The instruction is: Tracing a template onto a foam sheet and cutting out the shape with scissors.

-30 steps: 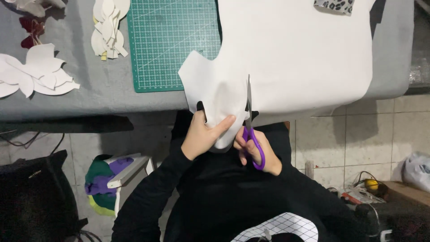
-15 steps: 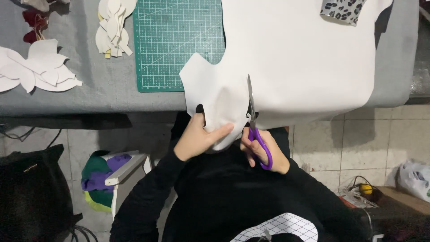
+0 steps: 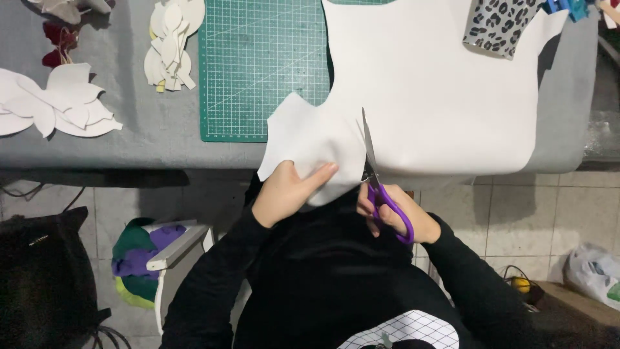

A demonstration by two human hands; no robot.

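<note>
While the head camera looks straight down, the person's left hand point(image 3: 287, 192) pinches the lower edge of a partly cut flap of a large white sheet of thin flexible material point(image 3: 439, 97), thumb on top and fingers curled underneath. That sheet lies across the right half of the grey-covered desk point(image 3: 155, 139) and hangs over its near edge, where the flap sticks out toward the person's black-sleeved body. The right hand point(image 3: 394, 216) is closed through the loops of a pair of purple-handled scissors point(image 3: 381, 184), whose steel blades point away from the person and stand in a slit in the sheet just right of the flap; how far the blades gape cannot be told.

A green cutting mat with a white grid point(image 3: 265, 64) lies near the middle of the desk, its right side tucked under the sheet. Cream petal-shaped cut-outs point(image 3: 171, 42) sit stacked left of the mat, and larger white leaf-shaped cut-outs point(image 3: 58, 110) lie by the desk's left edge. A leopard-print scrap point(image 3: 500, 26) rests on the sheet toward the far right corner.
</note>
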